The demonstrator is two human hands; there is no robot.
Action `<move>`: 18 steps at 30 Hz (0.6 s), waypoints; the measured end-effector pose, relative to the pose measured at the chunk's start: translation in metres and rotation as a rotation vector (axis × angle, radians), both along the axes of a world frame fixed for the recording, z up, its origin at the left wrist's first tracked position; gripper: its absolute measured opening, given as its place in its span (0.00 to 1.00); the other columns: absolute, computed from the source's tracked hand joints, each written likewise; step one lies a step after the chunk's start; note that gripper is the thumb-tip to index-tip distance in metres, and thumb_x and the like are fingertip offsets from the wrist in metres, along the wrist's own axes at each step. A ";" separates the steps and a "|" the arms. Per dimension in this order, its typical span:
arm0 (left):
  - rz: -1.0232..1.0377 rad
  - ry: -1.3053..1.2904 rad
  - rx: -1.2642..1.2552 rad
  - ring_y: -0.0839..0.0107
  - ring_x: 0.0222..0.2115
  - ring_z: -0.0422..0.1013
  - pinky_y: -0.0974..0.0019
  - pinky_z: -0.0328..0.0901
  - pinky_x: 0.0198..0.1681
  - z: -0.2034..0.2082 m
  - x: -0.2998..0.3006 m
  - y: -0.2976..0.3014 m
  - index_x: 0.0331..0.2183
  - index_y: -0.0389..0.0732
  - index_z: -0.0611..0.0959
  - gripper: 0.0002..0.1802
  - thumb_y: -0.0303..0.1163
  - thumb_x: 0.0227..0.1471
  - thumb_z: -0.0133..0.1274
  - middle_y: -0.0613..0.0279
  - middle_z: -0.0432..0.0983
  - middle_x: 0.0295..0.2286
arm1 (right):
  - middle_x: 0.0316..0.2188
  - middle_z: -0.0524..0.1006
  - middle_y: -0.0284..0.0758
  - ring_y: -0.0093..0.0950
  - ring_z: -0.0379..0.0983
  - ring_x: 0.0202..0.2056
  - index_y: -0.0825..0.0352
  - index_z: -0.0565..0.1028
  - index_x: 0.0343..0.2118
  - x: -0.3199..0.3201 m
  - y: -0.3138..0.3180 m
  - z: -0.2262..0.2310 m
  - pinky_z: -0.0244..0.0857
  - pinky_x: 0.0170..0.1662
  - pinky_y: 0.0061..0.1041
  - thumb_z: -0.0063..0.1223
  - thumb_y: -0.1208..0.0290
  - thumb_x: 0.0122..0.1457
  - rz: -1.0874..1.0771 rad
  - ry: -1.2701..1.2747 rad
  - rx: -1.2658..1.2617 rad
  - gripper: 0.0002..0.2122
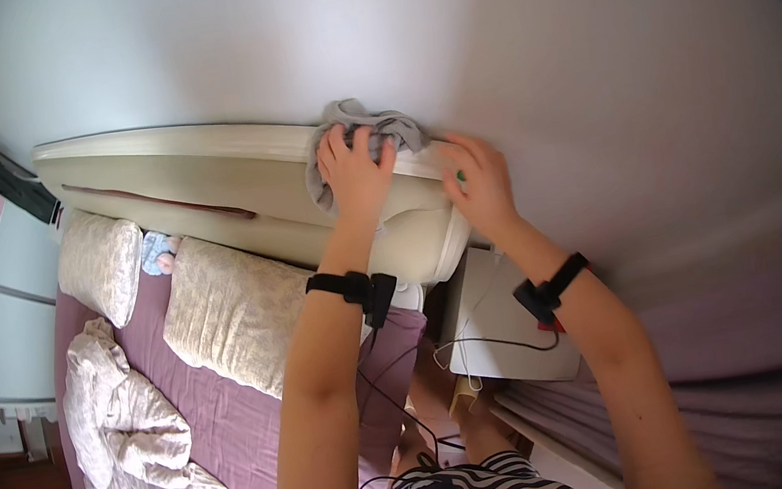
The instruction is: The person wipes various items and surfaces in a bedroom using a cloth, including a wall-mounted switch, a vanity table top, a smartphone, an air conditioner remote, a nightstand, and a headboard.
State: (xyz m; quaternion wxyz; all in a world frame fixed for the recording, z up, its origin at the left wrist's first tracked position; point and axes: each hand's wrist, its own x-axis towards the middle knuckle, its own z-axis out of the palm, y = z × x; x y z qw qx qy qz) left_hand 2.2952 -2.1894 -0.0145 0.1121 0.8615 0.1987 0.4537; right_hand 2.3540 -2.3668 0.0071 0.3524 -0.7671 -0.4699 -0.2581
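Observation:
A crumpled grey cloth (319, 179) lies over the top rim of the cream padded headboard (189, 178). My left hand (355, 174) grips it from above, its fingers bent and pressed into the folds. At the headboard's right end is my right hand (485, 185), its fingers curled by the corner next to the wall. A small green thing (461, 175) shows between its thumb and fingers; what it is I cannot make out. Each wrist wears a black strap with a small box.
Below the headboard is a bed with a purple sheet (218, 372), patterned pillows (234, 308) and a bunched quilt (136, 434). A white bedside cabinet (505, 329) stands at the right, with cables over it. A purple curtain (734, 375) hangs at far right.

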 end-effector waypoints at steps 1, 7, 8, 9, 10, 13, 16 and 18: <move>-0.006 0.013 0.006 0.47 0.47 0.55 0.48 0.56 0.47 -0.003 -0.002 -0.010 0.37 0.45 0.78 0.19 0.42 0.41 0.56 0.50 0.62 0.45 | 0.44 0.71 0.34 0.34 0.66 0.45 0.61 0.72 0.39 0.007 -0.012 -0.003 0.58 0.47 0.35 0.54 0.71 0.46 -0.031 -0.005 -0.020 0.15; -0.022 0.084 0.010 0.48 0.48 0.55 0.49 0.56 0.49 -0.004 -0.005 -0.014 0.38 0.48 0.78 0.17 0.42 0.43 0.55 0.52 0.61 0.45 | 0.40 0.71 0.30 0.31 0.66 0.41 0.60 0.72 0.38 0.029 0.003 -0.018 0.56 0.44 0.34 0.55 0.69 0.48 -0.001 -0.057 -0.057 0.13; -0.031 0.111 0.004 0.48 0.48 0.55 0.50 0.56 0.50 -0.004 -0.007 -0.009 0.39 0.49 0.78 0.17 0.42 0.45 0.54 0.52 0.61 0.46 | 0.39 0.71 0.30 0.31 0.66 0.40 0.60 0.72 0.39 0.030 0.007 -0.021 0.56 0.43 0.33 0.55 0.68 0.49 -0.038 -0.098 -0.077 0.13; -0.037 0.138 -0.007 0.49 0.49 0.55 0.51 0.55 0.51 -0.004 -0.010 -0.002 0.41 0.50 0.78 0.18 0.43 0.46 0.53 0.52 0.61 0.46 | 0.39 0.71 0.30 0.31 0.66 0.40 0.60 0.72 0.39 0.032 0.009 -0.026 0.56 0.43 0.33 0.55 0.68 0.49 -0.014 -0.094 -0.068 0.13; -0.018 0.139 -0.003 0.49 0.49 0.55 0.51 0.55 0.51 -0.005 -0.009 0.006 0.41 0.50 0.78 0.18 0.43 0.46 0.53 0.52 0.61 0.46 | 0.39 0.71 0.29 0.30 0.66 0.39 0.59 0.72 0.39 0.037 0.007 -0.032 0.57 0.42 0.33 0.54 0.67 0.49 -0.051 -0.154 -0.086 0.13; 0.055 0.113 -0.103 0.49 0.49 0.56 0.52 0.56 0.51 -0.004 -0.017 0.051 0.42 0.48 0.77 0.17 0.40 0.48 0.52 0.51 0.61 0.46 | 0.38 0.71 0.28 0.28 0.65 0.38 0.58 0.72 0.40 0.042 0.004 -0.031 0.57 0.40 0.31 0.53 0.66 0.51 -0.076 -0.268 -0.101 0.13; 0.113 0.036 -0.016 0.50 0.47 0.59 0.54 0.58 0.49 -0.009 -0.030 0.116 0.40 0.47 0.78 0.15 0.37 0.47 0.52 0.50 0.63 0.45 | 0.38 0.72 0.27 0.27 0.66 0.37 0.57 0.72 0.41 0.040 0.007 -0.034 0.57 0.38 0.30 0.51 0.64 0.53 -0.086 -0.324 -0.121 0.13; 0.119 0.071 -0.044 0.50 0.46 0.60 0.54 0.59 0.48 -0.007 -0.036 0.150 0.39 0.45 0.77 0.14 0.34 0.47 0.51 0.49 0.63 0.44 | 0.38 0.72 0.27 0.27 0.66 0.35 0.57 0.72 0.42 0.041 0.006 -0.035 0.57 0.37 0.29 0.49 0.63 0.54 -0.108 -0.355 -0.157 0.13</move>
